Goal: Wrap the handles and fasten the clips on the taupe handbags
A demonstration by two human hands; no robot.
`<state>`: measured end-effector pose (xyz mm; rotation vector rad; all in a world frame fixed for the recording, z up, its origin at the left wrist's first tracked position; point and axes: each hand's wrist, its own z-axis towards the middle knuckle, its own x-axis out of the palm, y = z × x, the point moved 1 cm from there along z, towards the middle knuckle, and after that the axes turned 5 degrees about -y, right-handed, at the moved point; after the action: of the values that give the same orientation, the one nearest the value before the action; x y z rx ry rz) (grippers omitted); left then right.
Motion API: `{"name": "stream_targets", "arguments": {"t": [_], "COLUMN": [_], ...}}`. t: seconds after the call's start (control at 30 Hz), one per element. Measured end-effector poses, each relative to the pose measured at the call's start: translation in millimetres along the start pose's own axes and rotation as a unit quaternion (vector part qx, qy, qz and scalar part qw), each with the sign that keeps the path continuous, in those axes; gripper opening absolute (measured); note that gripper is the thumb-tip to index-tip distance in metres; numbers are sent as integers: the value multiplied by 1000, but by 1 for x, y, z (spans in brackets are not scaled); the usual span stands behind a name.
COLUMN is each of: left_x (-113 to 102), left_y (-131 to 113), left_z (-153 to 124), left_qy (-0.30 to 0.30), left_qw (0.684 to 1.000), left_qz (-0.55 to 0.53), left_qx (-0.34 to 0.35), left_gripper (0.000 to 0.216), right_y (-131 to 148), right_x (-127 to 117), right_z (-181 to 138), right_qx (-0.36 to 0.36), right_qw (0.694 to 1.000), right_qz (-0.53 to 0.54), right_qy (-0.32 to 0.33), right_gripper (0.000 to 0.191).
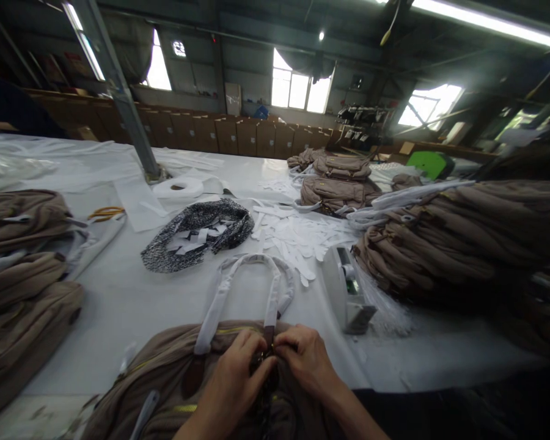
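Two hands at 6 o'clock on brown bag, lying on desk: left hand pinches bag's top edge at handle base; right hand pinches same spot, fingertips touching. At 12, white-wrapped handles; at 2, tape dispenser; at 3, bag pile.

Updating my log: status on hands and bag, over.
Left hand, right hand: both pinching brown bag below white-wrapped handles. Tape dispenser to the right, clear of hands.

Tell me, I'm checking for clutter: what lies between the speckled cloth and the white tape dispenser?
Scattered white cut-out strips lie between the speckled cloth and the tape dispenser, as the head view shows.
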<state>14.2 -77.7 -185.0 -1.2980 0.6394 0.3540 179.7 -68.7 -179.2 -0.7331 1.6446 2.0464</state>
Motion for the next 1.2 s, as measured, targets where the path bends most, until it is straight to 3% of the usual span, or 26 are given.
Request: {"name": "stream_targets", "arguments": {"t": [0.2, 0.43, 0.6, 0.8, 0.97, 1.2], "left_x": [5, -9, -20, -30, -54, -82], "left_y": [-5, -5, -16, -4, 11, 18], "left_z": [-1, 6, 9, 3, -6, -6], "left_qy": [8, -25, 5, 68, 126, 66], "left_qw": [1000, 993, 992, 997, 988, 985], "left_qz": [7, -94, -116, -35, 85, 127], "left_qx": [-29, -63, -43, 9, -33, -92], "left_gripper": [20, 27, 27, 19, 26, 17], "right_y": [-1, 16, 23, 17, 11, 9], "right_x": [1, -3, 3, 4, 3, 10], "right_z": [-2, -8, -9, -15, -17, -17], "right_qx": [2, -54, -7, 30, 64, 84], "right_qw": [1000, 989, 979, 981, 976, 966], "right_qz": [4, 131, 205, 183, 199, 238], "right_qy": [-12, -50, -23, -49, -54, -55], "right_gripper": [21, 18, 17, 16, 19, 22]}}
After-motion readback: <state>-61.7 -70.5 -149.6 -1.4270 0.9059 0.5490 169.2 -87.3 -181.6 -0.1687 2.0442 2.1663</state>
